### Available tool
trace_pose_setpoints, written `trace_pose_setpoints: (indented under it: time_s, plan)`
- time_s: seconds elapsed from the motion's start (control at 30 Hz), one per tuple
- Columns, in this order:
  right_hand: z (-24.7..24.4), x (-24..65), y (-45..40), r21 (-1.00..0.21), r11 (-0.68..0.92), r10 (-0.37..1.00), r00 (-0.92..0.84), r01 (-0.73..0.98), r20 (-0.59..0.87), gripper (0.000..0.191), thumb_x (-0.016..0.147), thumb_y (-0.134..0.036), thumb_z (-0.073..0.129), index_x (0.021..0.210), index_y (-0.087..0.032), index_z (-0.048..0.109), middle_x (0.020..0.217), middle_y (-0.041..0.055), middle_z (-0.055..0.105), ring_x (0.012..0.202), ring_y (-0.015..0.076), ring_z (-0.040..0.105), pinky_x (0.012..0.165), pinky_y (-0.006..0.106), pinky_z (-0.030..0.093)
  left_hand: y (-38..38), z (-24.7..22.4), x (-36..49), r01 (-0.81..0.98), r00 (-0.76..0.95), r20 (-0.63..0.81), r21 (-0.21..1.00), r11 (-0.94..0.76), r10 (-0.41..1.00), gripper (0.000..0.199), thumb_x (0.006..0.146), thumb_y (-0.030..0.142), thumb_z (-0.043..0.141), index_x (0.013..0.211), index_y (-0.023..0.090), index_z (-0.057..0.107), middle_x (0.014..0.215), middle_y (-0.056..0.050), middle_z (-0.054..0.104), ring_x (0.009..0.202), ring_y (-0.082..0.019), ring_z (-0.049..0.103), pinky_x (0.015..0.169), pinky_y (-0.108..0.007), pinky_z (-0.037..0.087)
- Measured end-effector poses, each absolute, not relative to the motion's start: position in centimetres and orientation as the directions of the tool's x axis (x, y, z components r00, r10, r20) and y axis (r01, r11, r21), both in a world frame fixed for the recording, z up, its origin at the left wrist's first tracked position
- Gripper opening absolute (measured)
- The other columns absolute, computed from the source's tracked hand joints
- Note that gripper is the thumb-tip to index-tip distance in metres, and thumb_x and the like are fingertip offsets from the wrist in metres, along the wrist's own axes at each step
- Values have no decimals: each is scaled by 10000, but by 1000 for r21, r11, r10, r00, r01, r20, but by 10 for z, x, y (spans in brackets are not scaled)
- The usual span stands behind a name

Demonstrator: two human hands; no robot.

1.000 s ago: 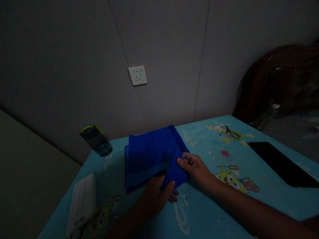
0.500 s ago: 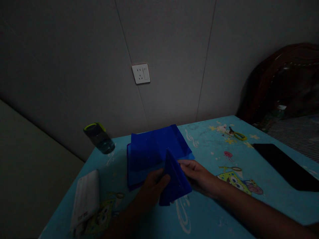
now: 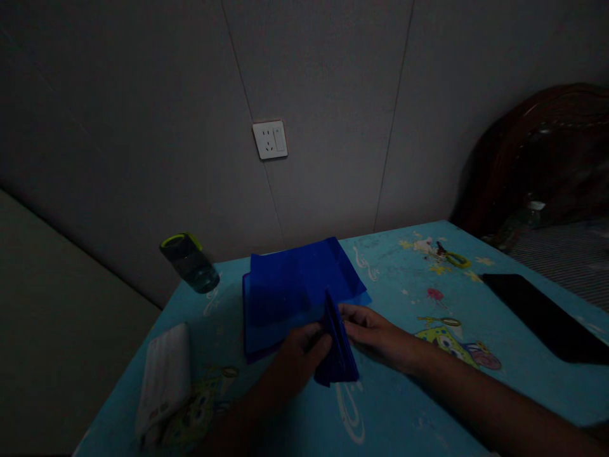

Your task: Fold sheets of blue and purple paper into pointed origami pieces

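A folded piece of dark blue sheet (image 3: 339,355) stands on edge between my two hands, its layers seen nearly end-on. My left hand (image 3: 304,352) grips its left face, thumb on the near side. On the other side my right hand (image 3: 364,327) pinches it, with some fingers hidden behind the blue layers. Just beyond my hands lies a stack of blue sheets (image 3: 295,279), the top one dark and slightly askew over a lighter one.
A dark bottle with a green rim (image 3: 190,263) stands at the back left. Nearer is a white packet (image 3: 164,371). To the right lie scissors (image 3: 451,256) beside small scraps and a black flat slab (image 3: 545,317). Behind the patterned tablecloth (image 3: 394,406) rises a wall with a socket (image 3: 270,139).
The folded blue sheet has turned and closed up, so it now looks narrower. My left hand has moved slightly right, closer to my right hand.
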State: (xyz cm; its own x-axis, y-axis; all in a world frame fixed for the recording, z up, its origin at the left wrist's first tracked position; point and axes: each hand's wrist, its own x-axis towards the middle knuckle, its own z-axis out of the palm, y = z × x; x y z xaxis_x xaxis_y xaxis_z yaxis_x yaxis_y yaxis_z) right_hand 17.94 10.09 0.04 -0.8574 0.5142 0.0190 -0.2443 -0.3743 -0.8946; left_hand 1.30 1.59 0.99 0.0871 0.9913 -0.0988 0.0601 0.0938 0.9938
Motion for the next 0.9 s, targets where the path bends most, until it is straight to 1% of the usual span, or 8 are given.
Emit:
trace_pose_setpoints:
  time_s: [0.17, 0.33, 0.43, 0.53, 0.6, 0.73, 0.9]
  plan:
    - [-2, 177, 104, -919, -303, 552, -832, -250, 45, 331, 800, -440, 725, 929, -145, 648, 728, -7, 592, 655, 113, 525, 653, 253, 407, 17, 1, 11, 132, 48, -75, 989, 68, 996, 504, 872, 595, 501, 907, 132, 697, 830, -85, 699, 733, -172, 615, 701, -291, 492]
    - [-1, 175, 106, -935, -265, 598, -801, -234, 31, 344, 778, -463, 735, 880, -149, 640, 726, -12, 582, 627, 106, 504, 631, 258, 390, 18, -4, 9, 177, 14, -49, 983, 46, 999, 455, 905, 548, 476, 913, 145, 686, 829, -76, 694, 768, -180, 624, 719, -284, 492]
    - [3, 175, 107, -942, -257, 617, -787, -213, 10, 336, 757, -461, 754, 846, -154, 652, 708, -14, 583, 624, 107, 507, 632, 258, 390, 18, -3, 10, 225, -18, -52, 973, 55, 998, 423, 912, 523, 476, 889, 148, 670, 807, -68, 681, 744, -174, 618, 676, -269, 479]
    - [5, 176, 107, -941, -263, 618, -786, -215, 7, 314, 750, -452, 761, 818, -163, 656, 688, -17, 592, 617, 108, 513, 633, 260, 401, 18, -3, 11, 203, -29, -72, 976, 76, 997, 388, 922, 496, 467, 899, 151, 643, 794, -56, 667, 735, -167, 616, 648, -261, 472]
    - [4, 176, 108, -937, -277, 621, -784, -215, -4, 301, 758, -435, 760, 825, -159, 659, 702, -13, 607, 631, 110, 531, 651, 264, 417, 18, -2, 12, 202, -42, -70, 976, 78, 997, 366, 925, 475, 464, 888, 151, 629, 764, -41, 648, 717, -159, 603, 643, -258, 460]
    - [-2, 175, 109, -917, -332, 622, -782, -220, -37, 313, 746, -409, 777, 885, -147, 676, 799, 15, 651, 709, 122, 588, 725, 285, 454, 19, 0, 12, 292, -107, -26, 955, 57, 994, 329, 917, 437, 479, 796, 159, 609, 699, -15, 599, 652, -139, 545, 613, -248, 418]
    - [-5, 175, 110, -902, -370, 611, -789, -220, -58, 304, 756, -395, 772, 904, -146, 679, 838, 30, 668, 777, 136, 621, 776, 301, 468, 19, 5, 12, 371, -133, 4, 927, 46, 991, 324, 906, 429, 473, 782, 169, 621, 700, -24, 610, 665, -159, 557, 629, -261, 419]
